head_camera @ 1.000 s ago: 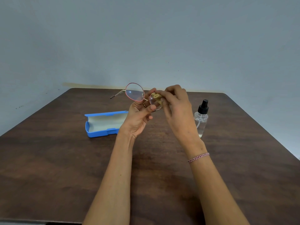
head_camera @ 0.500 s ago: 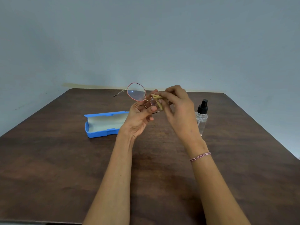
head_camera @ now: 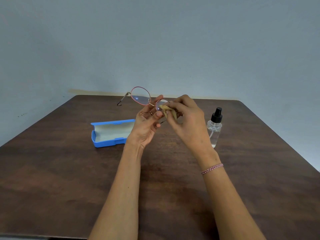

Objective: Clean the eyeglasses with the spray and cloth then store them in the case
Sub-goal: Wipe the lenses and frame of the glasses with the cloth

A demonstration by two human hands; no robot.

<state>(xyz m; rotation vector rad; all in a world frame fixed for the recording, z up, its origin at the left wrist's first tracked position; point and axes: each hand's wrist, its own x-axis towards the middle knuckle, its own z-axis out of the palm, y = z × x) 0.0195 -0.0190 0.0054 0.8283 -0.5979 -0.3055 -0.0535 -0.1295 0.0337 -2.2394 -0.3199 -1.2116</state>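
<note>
The eyeglasses (head_camera: 140, 96) are held up in the air above the bench (head_camera: 69, 170), between the two hands, with one arm of the frame sticking out to the far left. They look light, and the thin metal frame would likely bend if squeezed. The lenses smear easily, so the safest hold is on the rim or the bridge, never on the glass.

The left hand (head_camera: 147, 124) does this, pinching the frame near the bridge with fingertips and thumb. The right hand (head_camera: 188, 122) grips a small tan cloth (head_camera: 168, 113), soft and bunched, pressed against the nearer lens.

The blue case (head_camera: 107, 144) lies open on the bench behind the left hand, its pale lining showing; it seems stiff enough to protect the frame. The spray bottle (head_camera: 214, 130) stands upright just beyond the right wrist, untouched and probably easy to knock over.
</note>
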